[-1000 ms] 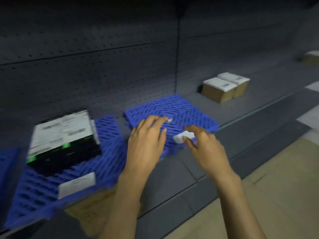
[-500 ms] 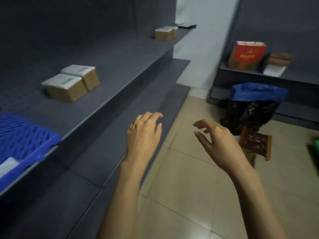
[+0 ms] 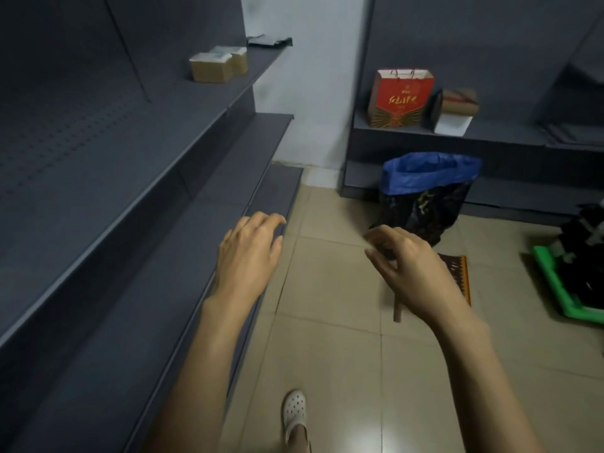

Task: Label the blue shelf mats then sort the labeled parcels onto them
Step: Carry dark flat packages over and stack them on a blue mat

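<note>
My left hand (image 3: 250,259) floats palm down over the edge of the lowest grey shelf (image 3: 183,256), fingers loosely apart, holding nothing. Over the tiled floor my right hand (image 3: 411,266) hangs with fingers curled but apart, also with nothing in it. Two small brown parcels (image 3: 217,65) with white labels stand side by side far back on the upper grey shelf (image 3: 157,132). No blue mat is in view.
A blue-lined dark bag (image 3: 425,194) stands on the floor ahead. Behind it a low shelf carries a red gift bag (image 3: 400,98) and a brown box (image 3: 456,107). A green crate (image 3: 565,289) sits at right. A small wooden stool (image 3: 457,279) is under my right hand. My white shoe (image 3: 294,411) is below.
My view has swung right, away from the blue mats and the black parcel. The white label my right hand held is gone; both hands have come off the mat, holding nothing.
</note>
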{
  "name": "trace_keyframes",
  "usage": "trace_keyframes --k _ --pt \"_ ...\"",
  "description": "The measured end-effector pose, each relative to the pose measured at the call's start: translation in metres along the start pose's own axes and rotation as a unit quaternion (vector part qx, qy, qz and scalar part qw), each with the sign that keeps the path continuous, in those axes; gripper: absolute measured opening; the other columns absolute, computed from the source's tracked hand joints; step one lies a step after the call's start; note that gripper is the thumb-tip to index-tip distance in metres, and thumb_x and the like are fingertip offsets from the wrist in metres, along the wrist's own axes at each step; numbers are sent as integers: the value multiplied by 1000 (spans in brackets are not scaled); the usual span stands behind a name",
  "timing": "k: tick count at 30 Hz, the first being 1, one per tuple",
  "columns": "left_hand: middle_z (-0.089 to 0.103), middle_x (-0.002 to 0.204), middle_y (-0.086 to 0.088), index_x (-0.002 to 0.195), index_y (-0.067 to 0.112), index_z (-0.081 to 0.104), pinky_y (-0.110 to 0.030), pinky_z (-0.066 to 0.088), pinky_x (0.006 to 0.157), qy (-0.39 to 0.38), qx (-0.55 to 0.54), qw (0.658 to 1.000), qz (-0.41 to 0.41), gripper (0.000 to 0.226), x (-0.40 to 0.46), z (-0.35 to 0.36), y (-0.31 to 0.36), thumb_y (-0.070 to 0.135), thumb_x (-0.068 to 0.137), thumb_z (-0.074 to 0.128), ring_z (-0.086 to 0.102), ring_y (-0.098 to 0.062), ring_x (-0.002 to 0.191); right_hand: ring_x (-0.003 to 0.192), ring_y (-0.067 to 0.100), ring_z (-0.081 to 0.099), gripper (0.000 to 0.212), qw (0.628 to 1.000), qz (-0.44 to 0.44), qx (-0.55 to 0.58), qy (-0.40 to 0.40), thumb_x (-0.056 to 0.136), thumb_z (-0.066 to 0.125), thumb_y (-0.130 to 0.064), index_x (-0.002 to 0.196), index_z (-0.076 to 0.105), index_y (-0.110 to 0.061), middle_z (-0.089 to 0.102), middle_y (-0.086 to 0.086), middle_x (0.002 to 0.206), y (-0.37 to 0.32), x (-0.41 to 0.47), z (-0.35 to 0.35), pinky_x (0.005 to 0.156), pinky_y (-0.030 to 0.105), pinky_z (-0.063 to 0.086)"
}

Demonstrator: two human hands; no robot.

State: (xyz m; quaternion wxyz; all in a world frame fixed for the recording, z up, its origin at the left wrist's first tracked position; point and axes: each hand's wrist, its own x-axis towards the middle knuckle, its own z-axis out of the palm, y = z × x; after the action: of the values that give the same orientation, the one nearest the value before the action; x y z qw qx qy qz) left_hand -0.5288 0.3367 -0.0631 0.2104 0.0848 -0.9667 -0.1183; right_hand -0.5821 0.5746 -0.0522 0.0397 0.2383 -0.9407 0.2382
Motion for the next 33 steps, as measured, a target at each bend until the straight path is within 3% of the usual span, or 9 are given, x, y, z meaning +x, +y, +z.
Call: trace_keyframes --k 6,14,24,33 --pt "60 113 -1 121 19 57 -39 46 81 -31 55 997 49 28 157 53 -28 22 93 55 56 -25 103 103 12 57 29 999 -2 -46 1 96 51 -38 124 52 -30 57 -9 114 23 157 5 79 38 55" --pt "60 111 -1 119 19 58 -39 48 80 -62 40 993 95 26 328 142 -17 23 94 53 57 -24 101 103 16 57 27 997 48 -60 -6 97 51 -32 125 52 -27 57 -7 115 101 305 24 78 37 54" --pt "62 112 -1 120 21 59 -37 45 79 -52 74 995 32 27 580 252 -25 25 94 55 58 -25 102 108 19 57 31 998 24 -47 -27 97 52 -32 127 53 -25 59 -2 119 231 581 20 87 41 51" --pt "64 107 -6 117 18 63 -39 48 71 -39 70 995 -55 27 754 309 -71 18 91 60 61 -30 95 114 20 54 30 992 -83 -7 -92 98 49 -34 128 52 -30 57 -6 124 251 805 52 88 38 48"
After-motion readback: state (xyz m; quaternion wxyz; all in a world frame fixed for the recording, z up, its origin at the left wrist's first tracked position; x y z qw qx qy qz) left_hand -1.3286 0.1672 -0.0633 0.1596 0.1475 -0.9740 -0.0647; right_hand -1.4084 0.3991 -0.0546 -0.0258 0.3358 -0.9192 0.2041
